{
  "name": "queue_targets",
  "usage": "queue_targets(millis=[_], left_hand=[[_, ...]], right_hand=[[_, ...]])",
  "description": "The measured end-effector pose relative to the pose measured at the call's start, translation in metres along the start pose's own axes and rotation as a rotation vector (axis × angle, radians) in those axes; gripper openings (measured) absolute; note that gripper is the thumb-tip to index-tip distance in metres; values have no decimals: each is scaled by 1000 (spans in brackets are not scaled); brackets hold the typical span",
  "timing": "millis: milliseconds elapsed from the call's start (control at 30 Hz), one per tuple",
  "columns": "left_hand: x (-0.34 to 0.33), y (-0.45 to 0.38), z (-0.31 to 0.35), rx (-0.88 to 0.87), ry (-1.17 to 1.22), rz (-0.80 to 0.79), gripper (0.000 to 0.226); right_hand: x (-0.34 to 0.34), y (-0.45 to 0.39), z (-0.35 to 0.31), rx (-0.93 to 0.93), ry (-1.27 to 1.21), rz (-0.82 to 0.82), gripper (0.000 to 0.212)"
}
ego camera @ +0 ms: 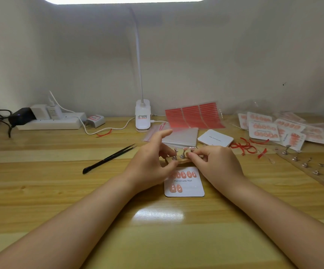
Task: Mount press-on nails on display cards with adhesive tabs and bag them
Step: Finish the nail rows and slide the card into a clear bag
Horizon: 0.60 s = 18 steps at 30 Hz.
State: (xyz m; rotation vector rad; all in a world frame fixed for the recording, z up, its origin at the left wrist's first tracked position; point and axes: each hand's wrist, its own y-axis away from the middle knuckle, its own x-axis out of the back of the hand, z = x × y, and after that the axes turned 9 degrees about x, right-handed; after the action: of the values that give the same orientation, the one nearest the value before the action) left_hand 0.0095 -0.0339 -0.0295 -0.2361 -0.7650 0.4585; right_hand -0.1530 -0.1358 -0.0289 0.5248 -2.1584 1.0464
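- Far left on the tabletop (pixel 60 191): white power strip (pixel 50 122) with a black plug and cords, near the wall.
- A bit right: black tweezers (pixel 109 159) lying flat, not in use, apart from the left hand.
- Behind, in the middle: white clip lamp (pixel 142 117) with a tall neck.
- Left hand (pixel 153 162): thumb and curled fingers holding the left end of a small wooden nail stand (pixel 176 161); pointer finger sticking out straight.
- On the stand: little metal pegs, some with pink nails on top, some looking bare.
- Right hand (pixel 213 162): fingertips pinched together at a peg on the stand, probably on a pink nail; too small to tell for sure.
- Just below the hands: white display card (pixel 184 188) marked "Handmade Nail", flat on the tabletop, top row full of pink nails, bottom row with only two.
- Behind the hands: red adhesive tab sheets (pixel 194 115), clear bags (pixel 180 137), a stack of blank cards (pixel 215 137).
- Right of those: peeled red strips (pixel 244 145) in a heap.
- Far right: pile of finished bagged cards (pixel 273 127), and a longer second stand (pixel 308 167) with bare pegs.
- Seems midway: several sets done, this card about half full, more nails to stick on, then bagging.
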Motion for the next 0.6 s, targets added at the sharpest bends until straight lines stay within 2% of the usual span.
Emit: queue_targets(millis=[200,433,600], left_hand=[[-1,0,0,0,-25,-4,77],[1,-7,-10,50,-30,112,68],[5,-16,-18,244,294,211,64]], right_hand=[[-2,-1,2,21,-12,18,11],[0,-1,3,66,-228,258,12],[5,-6,10,-84,-426,370,15]])
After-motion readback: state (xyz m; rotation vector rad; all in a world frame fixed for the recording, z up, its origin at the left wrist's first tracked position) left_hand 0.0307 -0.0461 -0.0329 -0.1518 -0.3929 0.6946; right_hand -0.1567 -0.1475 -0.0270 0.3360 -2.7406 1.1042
